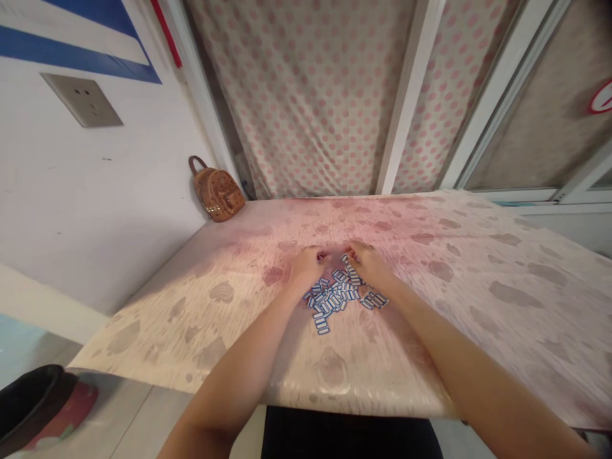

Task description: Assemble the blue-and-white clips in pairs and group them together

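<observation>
A loose pile of small white rectangular pieces with blue edges (333,297) lies on the patterned tablecloth, between my forearms. At the pile's far left side, my left hand (308,265) is closed with its fingertips pinched together; what they hold, if anything, is too small to make out. Across from it, my right hand (369,262) pinches the upper end of a strip of the blue-edged pieces (352,273). That strip hangs or lies down toward the pile. A few more pieces (375,299) lie below my right wrist.
The plastic-covered tablecloth (329,370) has a leaf pattern. A small brown backpack (218,194) leans against the wall at the far left corner. A dark-rimmed bin (45,408) stands on the floor at left. Dotted curtains (310,95) hang behind the table.
</observation>
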Available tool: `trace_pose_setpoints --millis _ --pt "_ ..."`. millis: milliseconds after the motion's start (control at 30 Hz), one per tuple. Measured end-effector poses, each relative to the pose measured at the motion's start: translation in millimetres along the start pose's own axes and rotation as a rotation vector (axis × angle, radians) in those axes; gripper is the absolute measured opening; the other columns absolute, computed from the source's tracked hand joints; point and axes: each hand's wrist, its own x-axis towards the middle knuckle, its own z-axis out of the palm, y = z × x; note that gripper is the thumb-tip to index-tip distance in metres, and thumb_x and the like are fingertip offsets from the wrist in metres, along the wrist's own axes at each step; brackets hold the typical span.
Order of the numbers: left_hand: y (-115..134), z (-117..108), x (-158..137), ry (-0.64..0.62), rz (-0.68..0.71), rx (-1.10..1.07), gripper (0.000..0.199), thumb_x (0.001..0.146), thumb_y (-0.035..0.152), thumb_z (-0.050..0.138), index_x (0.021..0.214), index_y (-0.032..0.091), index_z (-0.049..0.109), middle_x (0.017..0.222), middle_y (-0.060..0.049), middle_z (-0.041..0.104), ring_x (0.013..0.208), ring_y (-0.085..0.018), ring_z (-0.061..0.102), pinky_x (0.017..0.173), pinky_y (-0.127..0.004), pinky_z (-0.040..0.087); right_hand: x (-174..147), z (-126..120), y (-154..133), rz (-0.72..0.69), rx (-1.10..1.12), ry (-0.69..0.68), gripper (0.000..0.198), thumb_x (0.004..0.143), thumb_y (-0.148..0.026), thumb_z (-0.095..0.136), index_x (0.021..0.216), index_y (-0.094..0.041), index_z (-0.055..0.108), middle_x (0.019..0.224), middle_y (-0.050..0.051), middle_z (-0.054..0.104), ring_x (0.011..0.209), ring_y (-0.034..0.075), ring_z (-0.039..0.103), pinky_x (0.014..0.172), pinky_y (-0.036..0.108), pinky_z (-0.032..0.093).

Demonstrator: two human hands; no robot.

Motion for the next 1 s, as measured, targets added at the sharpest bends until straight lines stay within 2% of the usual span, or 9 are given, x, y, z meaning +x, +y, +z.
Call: trace_pose_setpoints --millis 167,333,467,633,767,900,1000 --pt "8 12 -3 -0.002 0.086 -0.122 0.028 0.089 0.023 0.066 0.115 0.021 0.075 0.109 -0.006 0.077 0.099 -0.02 0.072 0.092 -0.029 0.053 2 -1 -1 -0.069 0.089 0.058 0.016 0.089 -0.012 0.048 0.092 -0.02 0.061 0.099 0.007 0.068 0.097 0.021 0.061 0.09 0.033 0.044" --pt "8 17 -1 0.03 0.117 -0.225 0.022 0.088 0.017 0.064 0.106 0.021 0.076 0.103 -0.003 0.078 0.091 -0.017 0.072 0.084 -0.025 0.053 0 -1 -10 -0.105 0.1 0.067 0.012 0.09 -0.015 0.049 0.09 -0.021 0.059 0.097 0.007 0.068 0.096 0.022 0.06 0.09 0.034 0.044" --pt "3 16 2 0.08 0.032 -0.27 0.013 0.088 0.019 0.064 0.092 0.018 0.076 0.09 -0.003 0.078 0.082 -0.016 0.071 0.077 -0.024 0.052 -1 -2 -12 -0.035 0.131 0.093 0.013 0.089 -0.015 0.049 0.096 -0.02 0.058 0.095 0.007 0.068 0.091 0.021 0.062 0.085 0.032 0.045" --pt "-7 11 6 0.18 -0.049 -0.398 0.013 0.085 0.013 0.062 0.089 0.016 0.075 0.089 -0.004 0.077 0.079 -0.016 0.071 0.072 -0.024 0.051 -3 -8 -8 0.098 0.169 0.188 0.02 0.086 -0.013 0.05 0.103 -0.02 0.059 0.095 0.007 0.07 0.088 0.02 0.065 0.08 0.03 0.047" --pt "-13 7 9 0.245 -0.104 -0.499 0.013 0.083 0.012 0.061 0.084 0.015 0.074 0.083 -0.005 0.076 0.076 -0.016 0.071 0.069 -0.024 0.05 -11 -8 -13 0.064 0.128 0.01 0.012 0.085 -0.016 0.057 0.095 -0.021 0.061 0.09 0.005 0.07 0.085 0.019 0.065 0.079 0.03 0.046" --pt "-15 5 13 0.274 -0.137 -0.557 0.01 0.08 0.008 0.063 0.08 0.014 0.072 0.082 -0.005 0.076 0.077 -0.017 0.07 0.07 -0.025 0.05 -19 -1 -23 0.048 -0.007 -0.132 0.024 0.079 -0.022 0.072 0.101 -0.017 0.064 0.096 0.009 0.069 0.09 0.024 0.064 0.081 0.032 0.045" --pt "-15 6 14 0.266 -0.133 -0.596 0.01 0.078 0.008 0.064 0.081 0.014 0.072 0.081 -0.005 0.076 0.076 -0.016 0.07 0.071 -0.025 0.051 -21 1 -27 0.037 -0.024 -0.192 0.023 0.079 -0.018 0.07 0.102 -0.015 0.065 0.095 0.01 0.069 0.09 0.023 0.063 0.079 0.031 0.043"
